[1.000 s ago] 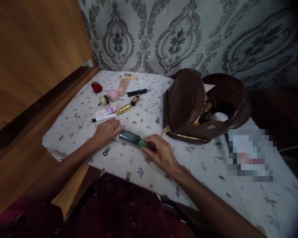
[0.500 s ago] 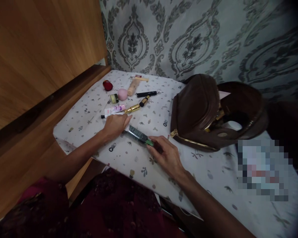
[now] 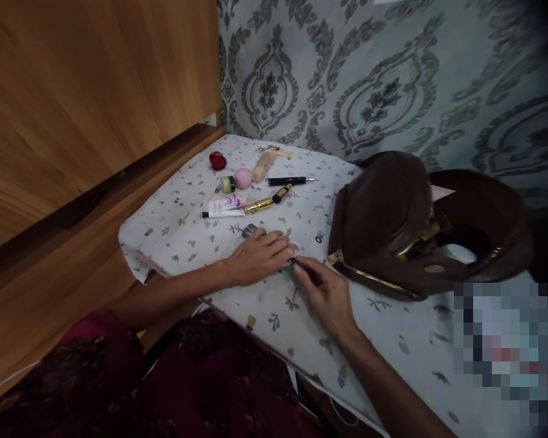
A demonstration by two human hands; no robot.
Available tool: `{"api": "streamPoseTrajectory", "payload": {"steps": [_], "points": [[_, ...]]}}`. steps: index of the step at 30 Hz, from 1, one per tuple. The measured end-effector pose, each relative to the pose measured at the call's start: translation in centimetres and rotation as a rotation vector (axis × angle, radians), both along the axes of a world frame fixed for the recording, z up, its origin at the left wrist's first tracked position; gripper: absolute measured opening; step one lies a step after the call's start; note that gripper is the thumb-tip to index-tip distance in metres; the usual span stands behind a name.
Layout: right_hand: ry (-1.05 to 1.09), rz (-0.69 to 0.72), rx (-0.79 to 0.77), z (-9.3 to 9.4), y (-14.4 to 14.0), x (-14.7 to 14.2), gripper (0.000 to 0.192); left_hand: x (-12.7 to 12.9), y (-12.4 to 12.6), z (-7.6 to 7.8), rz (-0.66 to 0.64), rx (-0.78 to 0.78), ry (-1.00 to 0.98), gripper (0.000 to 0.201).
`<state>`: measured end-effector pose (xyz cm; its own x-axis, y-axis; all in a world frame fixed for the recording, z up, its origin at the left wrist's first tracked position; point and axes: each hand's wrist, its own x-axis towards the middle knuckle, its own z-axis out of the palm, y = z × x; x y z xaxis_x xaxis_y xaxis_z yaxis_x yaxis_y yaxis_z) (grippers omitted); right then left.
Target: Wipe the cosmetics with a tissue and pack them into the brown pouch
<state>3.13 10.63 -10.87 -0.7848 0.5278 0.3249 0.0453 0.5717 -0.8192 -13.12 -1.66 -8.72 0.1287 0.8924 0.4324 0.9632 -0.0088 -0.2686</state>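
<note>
A slim dark packet with a clear, shiny surface and a green end lies on the patterned cloth. I cannot make out its kind. My left hand rests flat across it with fingers stretched out, hiding most of its length. The thumb and fingers of my right hand are closed on its green end. Just beyond the packet lie a white-and-pink tube, a thin white tube with a black cap, a gold tube and a dark-and-gold lipstick-like piece.
An open brown leather bag stands to the right. Further back are a red rounded item, a small jar, a pink sponge, a beige tube and a black pen-like item. Wooden panelling borders the left.
My left hand has slid right along the packet, from its far end toward my right hand, and now covers its middle. My right hand still grips the green end. The camera view has shifted slightly.
</note>
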Motion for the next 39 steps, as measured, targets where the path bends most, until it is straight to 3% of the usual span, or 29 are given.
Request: {"api": "streamPoseTrajectory", "payload": {"steps": [10,20,25,33,35,39], "points": [[-0.010,0.005,0.303,0.2,-0.2,-0.1,0.029,-2.1,-0.5,0.4,0.087,-0.168,-0.166,0.052],[-0.061,-0.018,0.196,0.8,-0.2,-0.1,0.034,-6.6,-1.6,-0.2,0.189,-0.140,-0.434,0.049],[-0.143,-0.005,0.140,1.5,-0.7,0.2,0.038,-5.4,-1.2,-0.7,0.164,-0.058,-0.375,0.043],[-0.217,-0.010,0.291,1.4,-0.6,0.1,0.020,-0.1,-0.6,-0.7,-0.069,-0.090,-0.237,0.042],[-0.227,0.001,0.296,1.5,-0.6,0.1,0.021,-0.4,-0.4,-0.6,-0.056,-0.112,-0.243,0.042],[-0.232,0.021,0.306,1.9,-0.7,0.2,0.022,-3.2,-0.1,-0.2,0.087,-0.116,-0.381,0.044]]}}
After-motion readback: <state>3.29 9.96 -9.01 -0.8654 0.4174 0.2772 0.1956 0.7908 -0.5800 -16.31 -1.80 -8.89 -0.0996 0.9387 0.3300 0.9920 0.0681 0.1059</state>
